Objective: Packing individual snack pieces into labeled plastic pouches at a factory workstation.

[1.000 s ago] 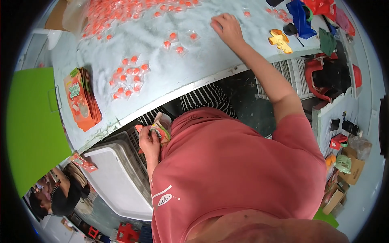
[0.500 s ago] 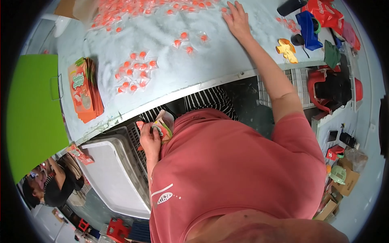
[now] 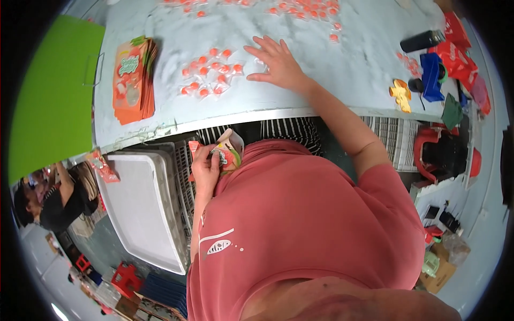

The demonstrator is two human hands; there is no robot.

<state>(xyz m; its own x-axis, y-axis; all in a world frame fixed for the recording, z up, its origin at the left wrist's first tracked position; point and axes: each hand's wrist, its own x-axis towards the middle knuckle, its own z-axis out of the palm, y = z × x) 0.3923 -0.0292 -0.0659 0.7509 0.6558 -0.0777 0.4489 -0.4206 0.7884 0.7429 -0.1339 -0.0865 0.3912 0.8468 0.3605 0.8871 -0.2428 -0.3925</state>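
Observation:
Fingers spread, my right hand (image 3: 279, 65) lies palm down on the table, just right of a loose cluster of orange-red round candies in clear wrappers (image 3: 213, 69). A bit of clear wrapper shows by its thumb; what lies under the palm is hidden. Low in front of my body, my left hand (image 3: 205, 167) grips an orange and green printed pouch (image 3: 230, 155), its top standing open. A small red-orange packet end (image 3: 194, 145) sticks out beside those fingers. A stack of flat matching pouches (image 3: 131, 80) sits on the table at the left.
More wrapped candies (image 3: 308, 8) lie along the far side. At right are a dark bottle (image 3: 422, 41), a blue tape dispenser (image 3: 431, 77) and a yellow glove (image 3: 400, 95). White trays (image 3: 136, 208) stand below the table at left, near a green panel (image 3: 53, 96). Another person (image 3: 59, 195) is beyond.
My right hand has drawn back from the far candies toward the near cluster. The few loose candies in between no longer show. My left hand keeps the pouch; the whole view has shifted.

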